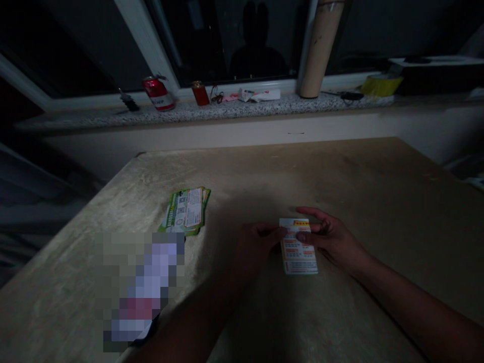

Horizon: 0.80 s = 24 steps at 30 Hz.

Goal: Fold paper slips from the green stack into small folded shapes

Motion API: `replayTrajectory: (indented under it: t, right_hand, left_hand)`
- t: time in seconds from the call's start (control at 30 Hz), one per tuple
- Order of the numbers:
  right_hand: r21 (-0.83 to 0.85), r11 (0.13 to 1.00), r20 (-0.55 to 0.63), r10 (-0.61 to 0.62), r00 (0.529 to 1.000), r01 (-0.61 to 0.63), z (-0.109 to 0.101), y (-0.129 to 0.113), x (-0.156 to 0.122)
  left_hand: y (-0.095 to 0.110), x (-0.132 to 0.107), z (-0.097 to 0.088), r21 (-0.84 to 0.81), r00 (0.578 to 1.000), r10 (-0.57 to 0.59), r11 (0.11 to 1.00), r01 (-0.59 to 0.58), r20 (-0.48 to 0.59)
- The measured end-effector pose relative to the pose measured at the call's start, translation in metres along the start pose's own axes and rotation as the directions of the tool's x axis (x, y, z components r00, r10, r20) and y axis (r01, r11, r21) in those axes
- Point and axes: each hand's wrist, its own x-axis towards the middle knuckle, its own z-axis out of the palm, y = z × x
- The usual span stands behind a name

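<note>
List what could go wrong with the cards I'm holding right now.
1. The card stack is pinched only at its top end by the right hand, with the left hand at its edge. The lower cards could slip and fan out over the table.
2. The light is very dim, so the print may be misread.
3. The green-edged pile lies close by, so loose cards might get mixed into it.
</note>
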Motion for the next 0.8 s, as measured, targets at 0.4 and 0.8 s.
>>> replayTrajectory:
  t: [0.4, 0.8]
  right_hand:
    - [-0.7, 0.655, -0.044, -0.437, 0.899, 0.284, 0.0, 0.005, -0.001]
    - [-0.892, 0.307, 0.127, -0.532, 0.837, 0.331, 0.0, 0.01, 0.008]
  left_hand:
    - [-0.006, 0.008, -0.004, 0.408, 0.988, 0.151, 0.905, -0.123, -0.038]
    - [-0.014, 0.015, -0.003, 0.623, 0.967, 0.253, 0.755, -0.207, 0.015]
